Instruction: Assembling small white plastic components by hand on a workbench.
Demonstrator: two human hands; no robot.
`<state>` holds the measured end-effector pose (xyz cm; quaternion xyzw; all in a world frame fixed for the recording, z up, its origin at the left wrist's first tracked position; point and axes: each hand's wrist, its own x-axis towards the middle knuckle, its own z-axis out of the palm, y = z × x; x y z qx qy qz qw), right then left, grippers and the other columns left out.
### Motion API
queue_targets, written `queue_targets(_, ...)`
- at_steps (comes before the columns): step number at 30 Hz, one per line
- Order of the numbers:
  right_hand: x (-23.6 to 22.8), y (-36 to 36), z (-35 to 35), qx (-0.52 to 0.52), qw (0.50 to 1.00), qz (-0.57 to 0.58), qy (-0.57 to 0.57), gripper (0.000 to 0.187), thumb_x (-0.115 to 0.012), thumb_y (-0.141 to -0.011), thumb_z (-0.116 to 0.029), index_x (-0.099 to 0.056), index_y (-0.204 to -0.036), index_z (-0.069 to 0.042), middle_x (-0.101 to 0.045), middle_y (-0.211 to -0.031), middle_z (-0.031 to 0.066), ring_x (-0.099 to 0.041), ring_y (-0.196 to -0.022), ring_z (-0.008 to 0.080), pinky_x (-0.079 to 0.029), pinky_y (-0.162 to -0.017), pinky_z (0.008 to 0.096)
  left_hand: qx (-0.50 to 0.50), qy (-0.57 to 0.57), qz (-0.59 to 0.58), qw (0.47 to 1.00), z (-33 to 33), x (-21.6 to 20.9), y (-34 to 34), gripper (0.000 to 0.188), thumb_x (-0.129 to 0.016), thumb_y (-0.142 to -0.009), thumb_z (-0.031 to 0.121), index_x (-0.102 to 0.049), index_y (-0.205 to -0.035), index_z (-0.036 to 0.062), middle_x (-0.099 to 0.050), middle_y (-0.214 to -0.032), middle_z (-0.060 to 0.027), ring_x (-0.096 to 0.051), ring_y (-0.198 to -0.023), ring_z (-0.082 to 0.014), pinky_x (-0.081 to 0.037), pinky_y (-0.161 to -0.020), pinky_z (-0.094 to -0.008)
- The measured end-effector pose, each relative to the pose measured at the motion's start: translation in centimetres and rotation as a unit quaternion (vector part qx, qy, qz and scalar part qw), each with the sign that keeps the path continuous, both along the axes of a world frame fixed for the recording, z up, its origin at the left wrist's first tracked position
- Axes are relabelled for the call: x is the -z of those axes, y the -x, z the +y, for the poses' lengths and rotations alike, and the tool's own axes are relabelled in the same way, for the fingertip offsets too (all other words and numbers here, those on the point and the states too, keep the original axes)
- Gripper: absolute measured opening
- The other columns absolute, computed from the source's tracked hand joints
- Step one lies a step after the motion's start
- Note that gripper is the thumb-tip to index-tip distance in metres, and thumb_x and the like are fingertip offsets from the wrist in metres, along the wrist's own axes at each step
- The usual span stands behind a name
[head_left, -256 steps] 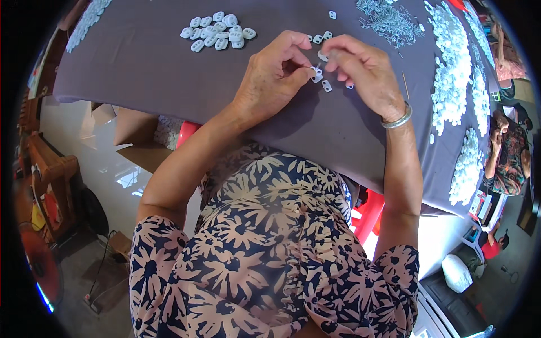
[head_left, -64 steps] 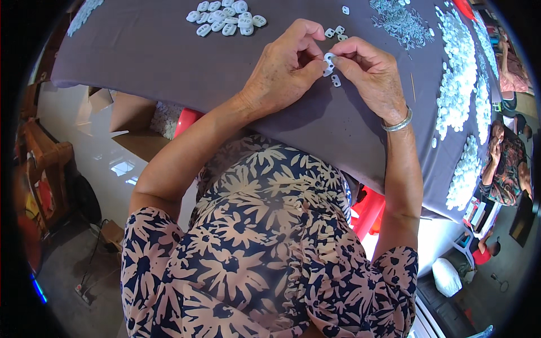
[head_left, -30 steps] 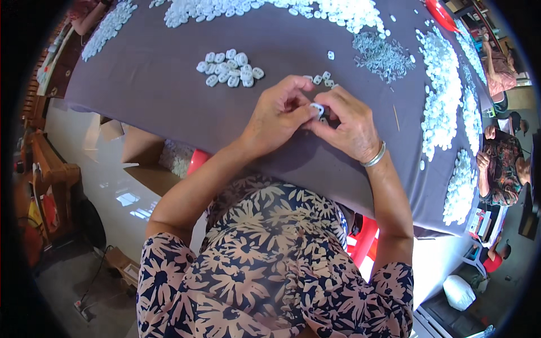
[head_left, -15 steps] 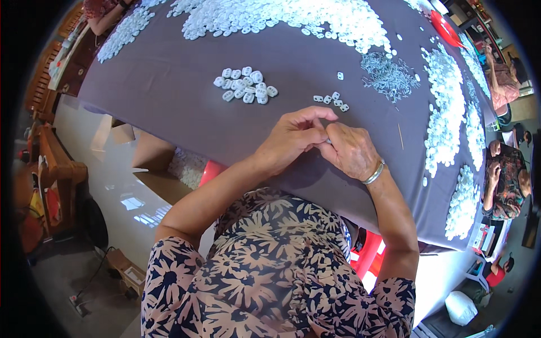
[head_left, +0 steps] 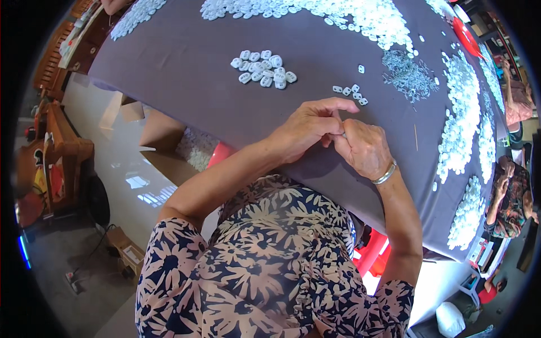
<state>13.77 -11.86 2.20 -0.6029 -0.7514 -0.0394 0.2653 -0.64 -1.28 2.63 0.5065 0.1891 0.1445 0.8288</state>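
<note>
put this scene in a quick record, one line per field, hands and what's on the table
left hand: pinching a pale piece, mostly hidden
right hand: at the same piece, bangle on wrist
beyond hands: few small white pieces
left of those: white cluster
right of those: grey pin pile, thin stick
top of view: big white heap
surface: dark cloth

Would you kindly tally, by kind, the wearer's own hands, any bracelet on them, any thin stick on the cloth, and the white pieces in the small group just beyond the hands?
Hands: 2 (left hand, right hand)
Bracelet: 1
Thin stick: 1
White pieces in the small group: 5
Total: 9
</note>
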Motion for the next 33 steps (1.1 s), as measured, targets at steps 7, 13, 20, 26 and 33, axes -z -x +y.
queue_targets(7, -0.3, 0.2, 0.4, 0.007, 0.998, 0.053, 0.014, 0.023, -0.066, -0.081, -0.014, -0.047, -0.073, -0.003, -0.052, -0.062, 0.0112, -0.056, -0.055, 0.03, -0.044, -0.05, 0.039, 0.0, -0.073, -0.007, 0.997, 0.3, -0.3, 0.0, 0.034, -0.057, -0.084, 0.003, -0.058, -0.118, 0.0048, -0.053, -0.076, 0.0006, -0.048, -0.069, -0.0078, -0.041, -0.062, -0.0219)
queue_targets(13, -1.5, 0.4, 0.4, 0.061, 0.995, 0.079, 0.001, 0.034, -0.075, -0.076, -0.017, -0.044, -0.068, -0.004, -0.044, -0.057, 0.0092, -0.048, -0.048, 0.0265, -0.039, -0.046, 0.0358, -0.099, -0.391, 0.025, 0.915, 2.4, 0.0, 0.9, 0.012, -0.056, -0.085, 0.0, -0.058, -0.097, 0.0024, -0.057, -0.078, -0.0033, -0.055, -0.069, -0.0122, -0.045, -0.062, -0.0272)
queue_targets(20, -0.8, -0.4, 0.7, 0.076, 0.992, 0.098, -0.034, 0.034, -0.073, -0.077, -0.007, -0.042, -0.064, -0.002, -0.04, -0.055, 0.0083, -0.041, -0.045, 0.0214, -0.035, -0.044, 0.0326, -0.222, -0.68, 0.208, 0.667, 6.1, -0.2, 2.9, 0.01, -0.056, -0.077, 0.004, -0.063, -0.084, 0.0073, -0.059, -0.083, -0.0106, -0.06, -0.078, -0.0329, -0.049, -0.064, -0.0432)
queue_targets(26, -0.5, -0.8, 0.7, 0.075, 0.989, 0.127, -0.027, 0.033, -0.072, -0.078, -0.006, -0.042, -0.064, -0.002, -0.039, -0.055, 0.0068, -0.039, -0.046, 0.0179, -0.034, -0.044, 0.0304, -0.223, -0.618, 0.199, 0.727, 7.5, -1.1, 3.2, 0.014, -0.062, -0.076, 0.007, -0.063, -0.09, 0.0078, -0.059, -0.091, -0.0097, -0.059, -0.087, -0.0312, -0.048, -0.073, -0.0412)
queue_targets(33, -0.8, -0.5, 0.9, 0.08, 0.984, 0.16, -0.009, 0.031, -0.071, -0.079, -0.006, -0.044, -0.065, -0.001, -0.038, -0.054, 0.0065, -0.035, -0.047, 0.0171, -0.033, -0.045, 0.0298, -0.217, -0.741, 0.089, 0.63, 7.6, 0.0, 2.0, 0.035, -0.073, -0.072, 0.019, -0.059, -0.102, 0.0069, -0.058, -0.096, -0.008, -0.057, -0.092, -0.0283, -0.046, -0.078, -0.0402)
